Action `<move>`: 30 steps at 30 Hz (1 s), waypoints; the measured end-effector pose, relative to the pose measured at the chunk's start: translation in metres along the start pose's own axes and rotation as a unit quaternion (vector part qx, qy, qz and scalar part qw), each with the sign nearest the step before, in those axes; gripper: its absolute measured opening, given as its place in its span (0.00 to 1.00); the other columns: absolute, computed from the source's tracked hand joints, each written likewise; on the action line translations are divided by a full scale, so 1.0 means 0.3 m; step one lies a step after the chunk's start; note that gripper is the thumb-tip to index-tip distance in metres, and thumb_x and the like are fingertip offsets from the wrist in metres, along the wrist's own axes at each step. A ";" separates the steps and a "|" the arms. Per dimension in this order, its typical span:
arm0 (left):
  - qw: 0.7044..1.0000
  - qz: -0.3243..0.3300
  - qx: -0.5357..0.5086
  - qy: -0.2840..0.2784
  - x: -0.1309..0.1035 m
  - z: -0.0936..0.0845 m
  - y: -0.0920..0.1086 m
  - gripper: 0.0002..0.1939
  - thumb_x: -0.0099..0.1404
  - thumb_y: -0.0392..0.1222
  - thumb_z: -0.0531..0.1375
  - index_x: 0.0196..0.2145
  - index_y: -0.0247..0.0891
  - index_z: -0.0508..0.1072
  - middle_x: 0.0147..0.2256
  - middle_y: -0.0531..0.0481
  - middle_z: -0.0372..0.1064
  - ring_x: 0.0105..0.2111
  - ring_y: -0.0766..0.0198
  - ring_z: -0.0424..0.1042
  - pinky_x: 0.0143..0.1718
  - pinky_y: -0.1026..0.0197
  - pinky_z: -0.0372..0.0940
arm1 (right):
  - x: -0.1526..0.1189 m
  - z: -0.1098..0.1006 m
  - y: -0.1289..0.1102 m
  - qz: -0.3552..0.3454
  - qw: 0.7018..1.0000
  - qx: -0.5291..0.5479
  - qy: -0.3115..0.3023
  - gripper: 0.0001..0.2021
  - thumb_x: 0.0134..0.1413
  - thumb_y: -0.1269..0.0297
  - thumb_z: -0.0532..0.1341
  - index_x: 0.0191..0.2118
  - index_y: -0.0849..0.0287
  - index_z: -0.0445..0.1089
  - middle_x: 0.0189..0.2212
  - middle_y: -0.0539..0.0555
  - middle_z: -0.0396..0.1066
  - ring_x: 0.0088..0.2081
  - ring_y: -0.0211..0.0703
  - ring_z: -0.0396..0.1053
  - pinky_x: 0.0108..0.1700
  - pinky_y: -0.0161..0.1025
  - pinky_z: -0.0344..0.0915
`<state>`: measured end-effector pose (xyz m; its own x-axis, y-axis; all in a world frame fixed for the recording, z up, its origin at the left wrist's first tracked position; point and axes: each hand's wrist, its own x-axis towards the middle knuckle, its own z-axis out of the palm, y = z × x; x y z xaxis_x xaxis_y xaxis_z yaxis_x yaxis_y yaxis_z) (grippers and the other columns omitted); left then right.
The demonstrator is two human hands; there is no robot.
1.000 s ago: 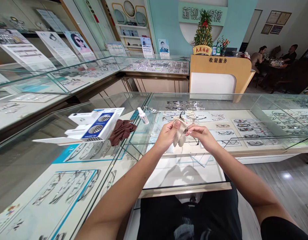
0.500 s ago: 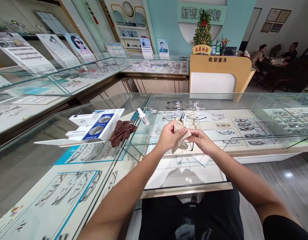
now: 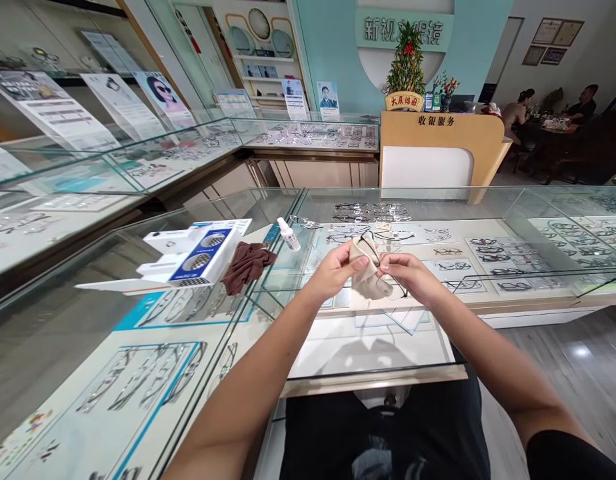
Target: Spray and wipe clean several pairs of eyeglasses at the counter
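Note:
Above the glass counter, my left hand [image 3: 335, 272] is closed on a beige cleaning cloth [image 3: 371, 285], thumb pressed on its upper fold. Wrapped partly in the cloth is a pair of dark-framed eyeglasses [image 3: 369, 245]; one part of the frame sticks out at the top and a thin dark temple shows below my right hand. My right hand [image 3: 407, 272] pinches the eyeglasses at the cloth's right edge. Most of the lenses is hidden by cloth and fingers. To the left, a white spray bottle [image 3: 289, 235] stands upright beside a crumpled brown cloth [image 3: 247, 267].
An opened blue-and-white box [image 3: 205, 257] rests on the left glass counter. Rows of eyeglasses [image 3: 493, 250] lie inside the showcases. The counter's front edge [image 3: 378, 381] runs before my body. Beyond stands a wooden cashier desk [image 3: 443, 123]; two people sit at the far right.
My hands have drawn slightly apart, the right one shifting a little rightward. The cloth hangs more spread out, and more of the dark frame shows at its top.

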<state>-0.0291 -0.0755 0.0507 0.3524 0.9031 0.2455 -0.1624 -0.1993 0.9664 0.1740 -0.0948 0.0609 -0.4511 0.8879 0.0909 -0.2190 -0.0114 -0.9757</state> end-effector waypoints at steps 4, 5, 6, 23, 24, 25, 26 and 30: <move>0.998 0.017 0.027 0.045 -0.004 0.020 0.008 0.31 0.51 0.67 0.77 0.33 0.37 0.75 0.28 0.52 0.73 0.28 0.65 0.69 0.31 0.63 0.66 | 0.001 0.023 0.007 0.023 0.998 0.052 -0.006 0.20 0.40 0.47 0.80 0.24 0.56 0.76 0.28 0.49 0.72 0.35 0.42 0.68 0.45 0.41 0.65; 0.998 0.020 0.032 0.058 -0.005 0.027 0.010 0.31 0.50 0.68 0.77 0.30 0.37 0.74 0.26 0.53 0.71 0.26 0.66 0.67 0.29 0.63 0.64 | 0.002 0.029 0.012 0.023 0.998 0.055 -0.010 0.20 0.40 0.46 0.80 0.25 0.56 0.76 0.28 0.49 0.72 0.35 0.42 0.68 0.45 0.41 0.65; 0.997 0.023 0.036 0.069 -0.006 0.033 0.011 0.32 0.51 0.70 0.75 0.27 0.38 0.73 0.24 0.54 0.69 0.24 0.67 0.65 0.27 0.63 0.62 | 0.002 0.033 0.018 0.022 0.998 0.054 -0.014 0.21 0.40 0.45 0.80 0.26 0.56 0.77 0.28 0.49 0.72 0.35 0.42 0.68 0.45 0.41 0.65; 0.954 0.051 0.038 0.294 0.062 -0.080 -0.068 0.31 0.64 0.74 0.64 0.30 0.41 0.70 0.23 0.55 0.65 0.25 0.65 0.63 0.28 0.62 0.59 | 0.014 -0.024 0.017 -0.031 0.996 0.068 0.040 0.21 0.44 0.43 0.79 0.29 0.54 0.77 0.38 0.53 0.74 0.45 0.45 0.72 0.53 0.44 0.67; 0.948 0.058 0.073 0.304 0.065 -0.104 -0.065 0.29 0.66 0.71 0.63 0.29 0.41 0.69 0.24 0.55 0.64 0.26 0.64 0.62 0.29 0.62 0.59 | 0.013 -0.031 0.011 -0.031 0.996 0.069 0.040 0.21 0.45 0.43 0.79 0.28 0.54 0.76 0.38 0.53 0.75 0.46 0.46 0.73 0.54 0.45 0.67; 0.941 0.065 0.121 0.309 0.066 -0.127 -0.062 0.27 0.68 0.68 0.63 0.28 0.41 0.68 0.24 0.54 0.64 0.27 0.64 0.62 0.31 0.62 0.59 | 0.013 -0.037 0.006 -0.032 0.996 0.070 0.038 0.21 0.45 0.43 0.78 0.28 0.54 0.75 0.37 0.53 0.75 0.47 0.47 0.73 0.55 0.45 0.68; 0.932 0.068 0.177 0.310 0.066 -0.149 -0.060 0.25 0.69 0.65 0.61 0.28 0.41 0.67 0.25 0.54 0.63 0.28 0.63 0.62 0.32 0.62 0.58 | 0.014 -0.042 0.003 -0.031 0.996 0.071 0.038 0.22 0.45 0.43 0.78 0.28 0.54 0.74 0.37 0.53 0.75 0.47 0.47 0.73 0.56 0.46 0.68; 0.884 -0.001 0.396 0.247 0.062 -0.206 -0.072 0.13 0.73 0.52 0.57 0.37 0.41 0.73 0.32 0.50 0.73 0.34 0.56 0.68 0.38 0.59 0.58 | 0.020 -0.056 -0.002 -0.023 0.996 0.073 0.053 0.23 0.43 0.43 0.79 0.28 0.54 0.72 0.34 0.51 0.74 0.44 0.45 0.74 0.54 0.44 0.68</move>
<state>-0.0759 -0.0309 0.0295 -0.1264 0.9208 0.3691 0.6026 -0.2242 0.7659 0.1859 -0.0818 0.0586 -0.3446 0.9327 0.1064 -0.3647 -0.0286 -0.9307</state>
